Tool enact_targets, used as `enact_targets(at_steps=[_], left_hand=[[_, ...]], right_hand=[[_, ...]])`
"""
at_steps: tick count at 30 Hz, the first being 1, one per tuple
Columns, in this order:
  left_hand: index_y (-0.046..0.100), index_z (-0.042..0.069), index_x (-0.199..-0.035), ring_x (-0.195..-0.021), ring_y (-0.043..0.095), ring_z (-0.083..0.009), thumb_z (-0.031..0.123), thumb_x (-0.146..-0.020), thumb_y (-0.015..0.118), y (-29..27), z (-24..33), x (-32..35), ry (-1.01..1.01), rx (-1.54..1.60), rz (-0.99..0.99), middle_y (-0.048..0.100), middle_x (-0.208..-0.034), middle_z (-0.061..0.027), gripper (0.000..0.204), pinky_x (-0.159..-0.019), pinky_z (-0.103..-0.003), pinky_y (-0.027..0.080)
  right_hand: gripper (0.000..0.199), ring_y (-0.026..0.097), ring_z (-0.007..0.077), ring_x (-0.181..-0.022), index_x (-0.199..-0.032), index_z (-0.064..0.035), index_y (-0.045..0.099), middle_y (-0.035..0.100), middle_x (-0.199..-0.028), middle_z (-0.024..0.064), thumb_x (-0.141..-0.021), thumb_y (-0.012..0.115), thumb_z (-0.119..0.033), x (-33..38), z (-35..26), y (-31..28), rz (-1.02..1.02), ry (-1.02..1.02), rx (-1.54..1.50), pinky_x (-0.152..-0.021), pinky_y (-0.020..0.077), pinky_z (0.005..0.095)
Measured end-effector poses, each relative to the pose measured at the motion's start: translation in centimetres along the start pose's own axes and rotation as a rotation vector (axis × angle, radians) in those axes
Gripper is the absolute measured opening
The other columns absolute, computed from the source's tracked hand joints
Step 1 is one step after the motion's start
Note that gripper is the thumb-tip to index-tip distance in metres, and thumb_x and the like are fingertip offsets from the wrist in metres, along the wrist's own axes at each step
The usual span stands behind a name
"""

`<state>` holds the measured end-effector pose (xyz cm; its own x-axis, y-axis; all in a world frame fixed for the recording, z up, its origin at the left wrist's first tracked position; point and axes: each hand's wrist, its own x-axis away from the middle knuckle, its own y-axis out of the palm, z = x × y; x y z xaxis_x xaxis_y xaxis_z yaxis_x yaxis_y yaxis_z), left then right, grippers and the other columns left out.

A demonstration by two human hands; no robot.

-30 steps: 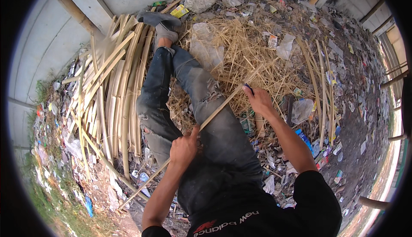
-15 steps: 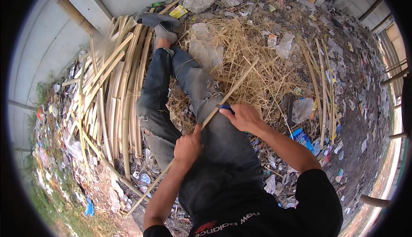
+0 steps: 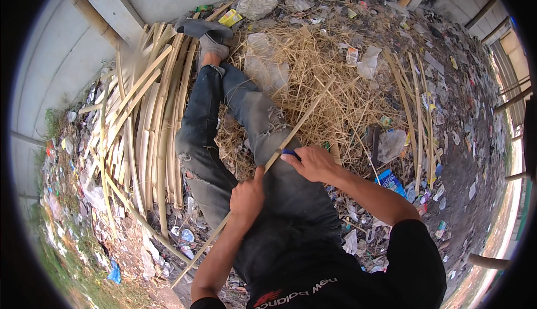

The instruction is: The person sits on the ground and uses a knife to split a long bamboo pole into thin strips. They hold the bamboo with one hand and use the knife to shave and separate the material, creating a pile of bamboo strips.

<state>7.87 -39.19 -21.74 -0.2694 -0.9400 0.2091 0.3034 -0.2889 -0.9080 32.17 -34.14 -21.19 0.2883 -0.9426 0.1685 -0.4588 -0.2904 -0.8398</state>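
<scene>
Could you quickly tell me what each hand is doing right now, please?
Left hand: closed on the bamboo strip.
Right hand: closed on a blue-handled tool against the strip.

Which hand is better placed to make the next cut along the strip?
Probably the right hand: it holds the blue-handled knife against the bamboo strip. The left hand grips the strip lower down, steadying it over the thigh.

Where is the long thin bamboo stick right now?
In the head view, the bamboo strip slants across the person's lap, gripped by the left hand, with the right hand beside it.
</scene>
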Motion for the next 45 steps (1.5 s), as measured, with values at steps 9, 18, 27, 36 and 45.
enact_targets(at_steps=[9,18,27,36,45], left_hand=[[0.052,0.016,-0.134,-0.079,0.070,-0.0483,0.012,-0.096,0.057,-0.8,-0.4,0.6,-0.061,0.032,-0.050,0.072,-0.085,-0.0233,0.038,-0.073,-0.062,0.054],[0.052,0.016,-0.137,-0.078,0.070,-0.0490,0.015,-0.097,0.058,-1.0,-1.6,0.6,-0.062,0.023,-0.070,0.072,-0.087,-0.0242,0.040,-0.072,-0.062,0.054],[0.056,0.012,-0.128,-0.074,0.070,-0.0479,0.018,-0.096,0.060,-2.5,-7.5,5.2,0.012,-0.033,-0.039,0.072,-0.086,-0.0250,0.033,-0.067,-0.061,0.055],[0.061,0.000,-0.111,-0.080,0.070,-0.0498,0.039,-0.096,0.069,-2.6,-4.9,1.2,0.041,0.255,-0.078,0.071,-0.082,-0.0283,0.043,-0.074,-0.058,0.055],[0.059,0.000,-0.114,-0.079,0.070,-0.0485,0.041,-0.095,0.072,-1.1,-2.3,-2.0,0.068,0.228,0.021,0.070,-0.079,-0.0271,0.046,-0.070,-0.055,0.056]], right_hand=[[0.072,0.067,0.0427,-0.065,-0.077,0.0017,0.070,0.062,-0.062,0.0228,-0.107,0.044,-0.058,-1.4,1.4,-1.0,0.009,-0.012,0.010,-0.064,0.0525,0.0518],[0.074,0.068,0.0409,-0.066,-0.079,0.0018,0.068,0.064,-0.065,0.0238,-0.107,0.042,-0.062,-0.6,1.2,0.2,-0.013,-0.120,0.072,-0.065,0.0528,0.0521],[0.082,0.047,0.0271,-0.053,-0.061,0.0029,0.052,0.049,-0.056,0.0123,-0.107,0.041,-0.064,-6.0,19.8,-9.5,0.426,0.587,-0.197,-0.060,0.0403,0.0483],[0.070,0.045,0.0248,-0.055,-0.075,0.0012,0.057,0.045,-0.058,0.0107,-0.107,0.047,-0.059,-3.4,10.7,-4.5,0.396,0.287,-0.401,-0.058,0.0388,0.0438],[0.060,0.062,0.0373,-0.059,-0.082,-0.0018,0.068,0.059,-0.060,0.0161,-0.107,0.050,-0.053,-0.8,5.4,-0.9,0.205,0.205,-0.245,-0.059,0.0462,0.0480]])
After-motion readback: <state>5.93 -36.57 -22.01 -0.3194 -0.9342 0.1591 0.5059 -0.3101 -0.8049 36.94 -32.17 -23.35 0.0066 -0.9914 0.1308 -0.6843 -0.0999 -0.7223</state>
